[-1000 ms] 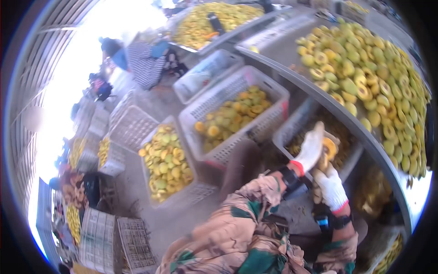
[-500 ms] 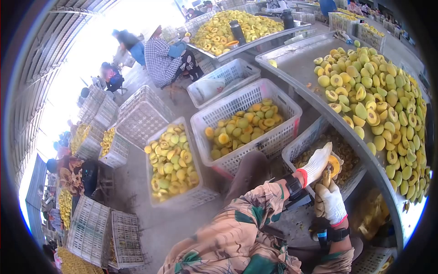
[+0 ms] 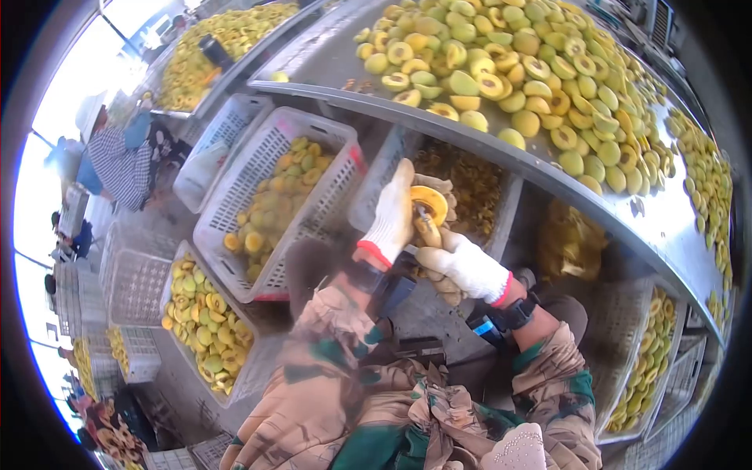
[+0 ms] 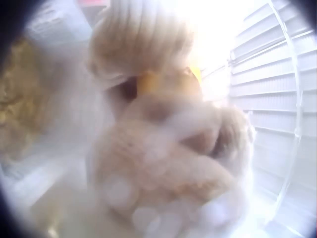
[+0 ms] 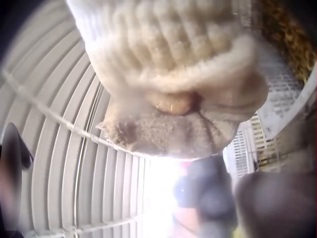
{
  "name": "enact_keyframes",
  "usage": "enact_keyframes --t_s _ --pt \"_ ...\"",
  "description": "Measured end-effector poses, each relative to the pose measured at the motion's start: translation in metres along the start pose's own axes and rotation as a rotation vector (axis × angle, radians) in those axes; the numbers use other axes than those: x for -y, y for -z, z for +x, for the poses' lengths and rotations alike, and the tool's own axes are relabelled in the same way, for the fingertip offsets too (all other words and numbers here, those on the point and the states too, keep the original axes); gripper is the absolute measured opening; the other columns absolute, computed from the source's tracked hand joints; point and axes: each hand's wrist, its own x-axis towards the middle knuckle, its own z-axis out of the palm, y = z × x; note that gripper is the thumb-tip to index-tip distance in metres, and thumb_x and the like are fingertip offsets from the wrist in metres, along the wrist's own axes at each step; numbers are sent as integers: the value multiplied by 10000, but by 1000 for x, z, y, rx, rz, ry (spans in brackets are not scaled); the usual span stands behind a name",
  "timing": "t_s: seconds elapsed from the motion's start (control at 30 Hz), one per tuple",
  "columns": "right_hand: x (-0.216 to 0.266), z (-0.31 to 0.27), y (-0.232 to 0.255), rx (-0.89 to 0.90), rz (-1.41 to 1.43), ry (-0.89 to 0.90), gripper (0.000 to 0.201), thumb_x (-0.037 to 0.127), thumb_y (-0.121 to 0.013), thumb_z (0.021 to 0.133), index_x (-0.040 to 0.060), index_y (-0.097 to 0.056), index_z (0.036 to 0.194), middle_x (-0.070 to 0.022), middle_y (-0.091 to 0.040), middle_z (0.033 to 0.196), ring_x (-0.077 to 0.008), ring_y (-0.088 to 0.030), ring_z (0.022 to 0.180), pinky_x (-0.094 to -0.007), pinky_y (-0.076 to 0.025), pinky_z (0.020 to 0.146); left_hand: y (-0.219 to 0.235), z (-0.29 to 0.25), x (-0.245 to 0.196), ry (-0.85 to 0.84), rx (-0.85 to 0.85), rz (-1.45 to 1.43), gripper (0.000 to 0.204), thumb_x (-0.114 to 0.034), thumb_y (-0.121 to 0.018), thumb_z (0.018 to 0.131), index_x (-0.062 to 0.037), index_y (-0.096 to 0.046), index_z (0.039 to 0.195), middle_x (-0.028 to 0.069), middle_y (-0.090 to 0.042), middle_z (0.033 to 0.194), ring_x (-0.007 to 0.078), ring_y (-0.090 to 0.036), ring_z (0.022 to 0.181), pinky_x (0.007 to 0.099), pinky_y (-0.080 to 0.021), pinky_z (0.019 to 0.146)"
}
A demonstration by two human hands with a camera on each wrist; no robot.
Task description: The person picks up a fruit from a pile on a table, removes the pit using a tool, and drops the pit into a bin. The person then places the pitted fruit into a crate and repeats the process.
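Note:
My gloved left hand (image 3: pixel 391 210) holds a halved yellow peach (image 3: pixel 435 199), its cut face turned up. In my gloved right hand (image 3: pixel 470 270) I grip a short tool by its brown handle (image 3: pixel 427 232); its metal end meets the middle of the peach, and its exact shape is hidden. The butt of the handle (image 5: pixel 173 103) shows between the curled fingers in the right wrist view. A strip of yellow peach (image 4: pixel 147 83) shows between blurred glove fingers in the left wrist view. Both hands are over the near edge of a crate (image 3: pixel 377 178) holding brown pits.
A metal table (image 3: pixel 329 92) heaped with cut peaches (image 3: pixel 540 86) runs along the far side. Crates of peaches stand left (image 3: pixel 215 227), lower left (image 3: pixel 243 352) and right (image 3: pixel 619 352). A seated person (image 3: pixel 121 160) works at the upper left.
The head view has swung right, so hands and crates appear farther left and the right-hand crate shows more. Both hands keep hold of the peach and the tool.

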Motion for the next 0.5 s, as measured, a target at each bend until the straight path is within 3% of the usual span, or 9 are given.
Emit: enact_keyframes --t_s 0.03,0.1,0.17,0.23,0.33,0.37,0.4,0.47,0.5 --pt "2 0 -1 -37 -113 -39 217 260 -632 958 149 -510 817 74 -441 632 -51 -421 487 -220 -323 422 -3 -3 -1 -10 -23 32 702 -519 -283 1054 68 -652 939 212 -686 840 305 -678 678 421 -590 644" --pt "-3 -1 5 126 254 -126 170 239 -632 960 155 -529 854 75 -454 642 -47 -438 499 -210 -328 428 -10 -10 -4 7 -84 85 684 -515 -289 1054 60 -641 939 212 -683 840 313 -675 682 417 -586 644" --pt "-9 2 10 320 609 -183 92 202 -630 967 169 -551 935 81 -465 654 -39 -453 500 -193 -329 430 -6 -9 0 74 -28 -44 672 -515 -286 1054 50 -639 970 208 -681 835 318 -672 687 426 -584 646" --pt "-9 4 9 313 683 -186 79 181 -623 974 172 -546 960 86 -460 653 -38 -435 470 -193 -318 412 -6 -10 -1 151 -19 -140 590 -510 -333 1048 -2 -633 1051 163 -676 854 298 -660 703 428 -567 620" --pt "-4 5 13 264 731 -142 69 148 -604 983 151 -537 998 93 -441 655 -25 -385 423 -192 -297 380 4 6 4 139 20 -169 610 -533 -305 1046 -11 -616 1096 166 -674 920 303 -662 760 438 -571 653" --pt "-10 9 22 282 737 -112 63 142 -596 986 142 -536 1005 94 -438 654 -20 -381 421 -191 -297 375 19 18 9 103 213 -247 644 -570 -287 1038 -13 -596 1135 175 -668 974 311 -657 814 446 -571 722" --pt "-13 12 28 302 740 -78 58 137 -588 989 132 -535 1012 95 -435 653 -15 -377 419 -190 -296 371 35 27 15 113 141 -353 652 -578 -284 1036 -12 -593 1134 179 -666 982 317 -655 830 449 -568 748" --pt "-11 18 38 132 828 -85 143 152 -548 1004 115 -494 876 93 -391 625 -11 -340 413 -182 -282 349 46 35 13 129 1 -562 669 -594 -278 1031 -9 -588 1132 187 -661 998 328 -652 862 455 -563 800" --pt "-19 24 42 11 951 -153 154 145 -551 1002 128 -478 867 93 -388 624 -10 -340 416 -187 -282 352 57 33 13 63 52 -398 608 -567 -365 1028 -6 -584 1110 198 -649 1002 342 -644 927 471 -545 842"
